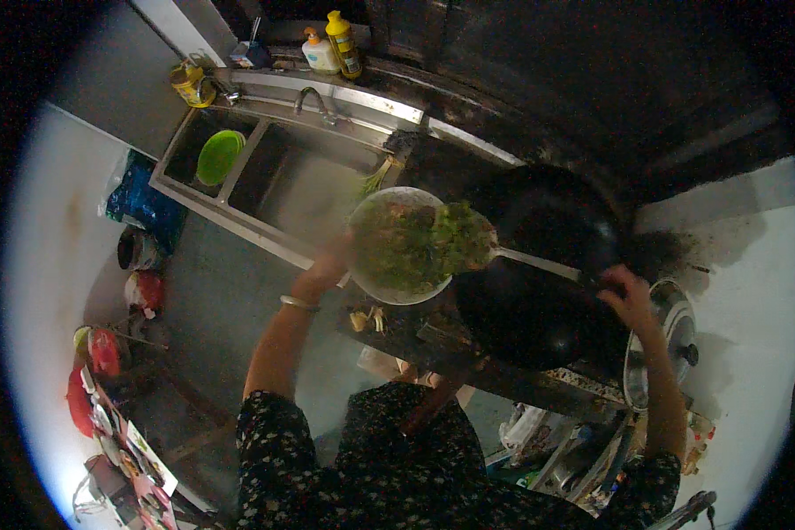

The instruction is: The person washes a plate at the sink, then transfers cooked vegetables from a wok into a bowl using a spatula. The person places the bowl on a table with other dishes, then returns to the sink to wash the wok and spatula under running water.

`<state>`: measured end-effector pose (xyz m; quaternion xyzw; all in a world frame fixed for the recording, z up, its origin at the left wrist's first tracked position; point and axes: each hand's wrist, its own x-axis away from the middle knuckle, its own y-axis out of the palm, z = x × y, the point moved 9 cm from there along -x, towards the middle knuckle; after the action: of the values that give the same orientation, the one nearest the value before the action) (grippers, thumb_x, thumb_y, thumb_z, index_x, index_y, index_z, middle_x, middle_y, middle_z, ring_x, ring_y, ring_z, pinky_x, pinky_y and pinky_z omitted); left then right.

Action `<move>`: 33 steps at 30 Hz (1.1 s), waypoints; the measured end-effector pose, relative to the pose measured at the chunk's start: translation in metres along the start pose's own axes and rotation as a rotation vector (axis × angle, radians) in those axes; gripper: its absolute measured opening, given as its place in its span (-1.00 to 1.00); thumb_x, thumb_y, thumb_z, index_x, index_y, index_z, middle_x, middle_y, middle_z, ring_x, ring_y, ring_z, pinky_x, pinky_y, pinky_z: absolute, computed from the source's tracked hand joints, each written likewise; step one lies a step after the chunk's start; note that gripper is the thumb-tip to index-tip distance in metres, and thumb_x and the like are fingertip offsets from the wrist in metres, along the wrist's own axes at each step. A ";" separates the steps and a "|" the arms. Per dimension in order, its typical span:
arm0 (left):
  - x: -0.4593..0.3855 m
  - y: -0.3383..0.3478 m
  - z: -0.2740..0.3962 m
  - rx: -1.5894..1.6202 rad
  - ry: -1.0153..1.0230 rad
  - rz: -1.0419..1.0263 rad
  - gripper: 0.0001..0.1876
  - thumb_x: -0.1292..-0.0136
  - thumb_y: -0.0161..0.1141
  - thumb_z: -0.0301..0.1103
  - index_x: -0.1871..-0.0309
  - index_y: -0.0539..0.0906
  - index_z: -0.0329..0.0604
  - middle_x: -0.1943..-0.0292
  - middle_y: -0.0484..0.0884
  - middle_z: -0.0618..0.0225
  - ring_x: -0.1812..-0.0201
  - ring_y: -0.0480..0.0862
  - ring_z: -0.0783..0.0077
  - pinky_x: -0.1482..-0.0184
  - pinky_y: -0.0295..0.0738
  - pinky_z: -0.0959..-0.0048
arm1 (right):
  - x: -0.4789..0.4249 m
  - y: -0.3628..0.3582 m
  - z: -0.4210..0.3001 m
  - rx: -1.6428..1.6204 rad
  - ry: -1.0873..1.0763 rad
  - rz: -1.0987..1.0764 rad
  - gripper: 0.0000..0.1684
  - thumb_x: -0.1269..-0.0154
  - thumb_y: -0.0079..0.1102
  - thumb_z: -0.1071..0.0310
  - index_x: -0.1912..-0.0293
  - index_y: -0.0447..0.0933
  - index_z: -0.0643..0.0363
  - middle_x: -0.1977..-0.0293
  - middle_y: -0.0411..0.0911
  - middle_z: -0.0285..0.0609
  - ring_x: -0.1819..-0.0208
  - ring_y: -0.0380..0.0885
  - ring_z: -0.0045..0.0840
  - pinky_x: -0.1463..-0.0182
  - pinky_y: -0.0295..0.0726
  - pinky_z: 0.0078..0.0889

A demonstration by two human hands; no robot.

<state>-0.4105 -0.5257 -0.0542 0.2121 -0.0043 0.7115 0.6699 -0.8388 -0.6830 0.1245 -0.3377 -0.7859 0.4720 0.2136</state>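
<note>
A white bowl (pixel 411 296) of chopped greens (pixel 392 248) is gripped at its left rim by my left hand (pixel 324 268). My right hand (pixel 626 291) holds the handle end of a spatula (pixel 536 260), its grip dark against the wok. The spatula's head, heaped with greens (pixel 462 235), reaches over the bowl's right rim. A large black wok (pixel 543 318) lies to the right, beneath the spatula's handle. Steam or blur softens the bowl's edge, and the fingers under it are hidden.
A two-basin steel sink (pixel 271 218) with a green basin (pixel 220 158) and a faucet (pixel 311 99) stands at upper left. Food scraps (pixel 369 320) lie on the counter near the bowl. A metal lid (pixel 676 331) leans by the right wall. Two bottles (pixel 343 46) stand on the back ledge.
</note>
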 end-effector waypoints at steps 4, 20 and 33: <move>0.002 0.001 -0.012 0.157 -0.015 0.025 -0.42 -0.27 -0.19 0.02 -0.20 0.18 -0.25 -0.13 0.31 0.23 -0.11 0.33 0.33 -0.12 0.25 0.29 | -0.053 -0.022 -0.086 0.146 0.029 -0.209 -0.65 0.00 0.20 0.09 0.27 0.45 0.10 0.41 0.52 -0.10 0.33 0.51 -0.23 0.29 0.46 -0.25; 0.024 0.014 -0.011 0.233 -0.085 0.043 -0.33 -0.21 -0.17 0.14 -0.22 0.15 -0.19 -0.16 0.28 0.20 -0.13 0.34 0.25 -0.04 0.36 0.23 | -0.136 -0.071 -0.262 0.690 -0.071 -0.715 -0.62 -0.01 0.13 0.03 0.39 0.48 0.17 0.43 0.50 -0.07 0.31 0.49 -0.28 0.28 0.42 -0.30; 0.029 -0.018 -0.034 0.268 -0.100 0.130 -0.40 -0.25 -0.14 0.03 -0.13 0.27 -0.35 -0.04 0.40 0.19 -0.04 0.40 0.35 -0.05 0.32 0.36 | 0.004 -0.078 -0.047 0.800 0.076 -0.095 -0.63 0.04 0.16 0.15 0.19 0.40 0.02 0.32 0.48 -0.20 0.28 0.48 -0.32 0.30 0.41 -0.30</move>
<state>-0.4036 -0.4860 -0.0810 0.3339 0.0436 0.7362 0.5871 -0.8365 -0.6774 0.2154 -0.2087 -0.5465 0.7172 0.3787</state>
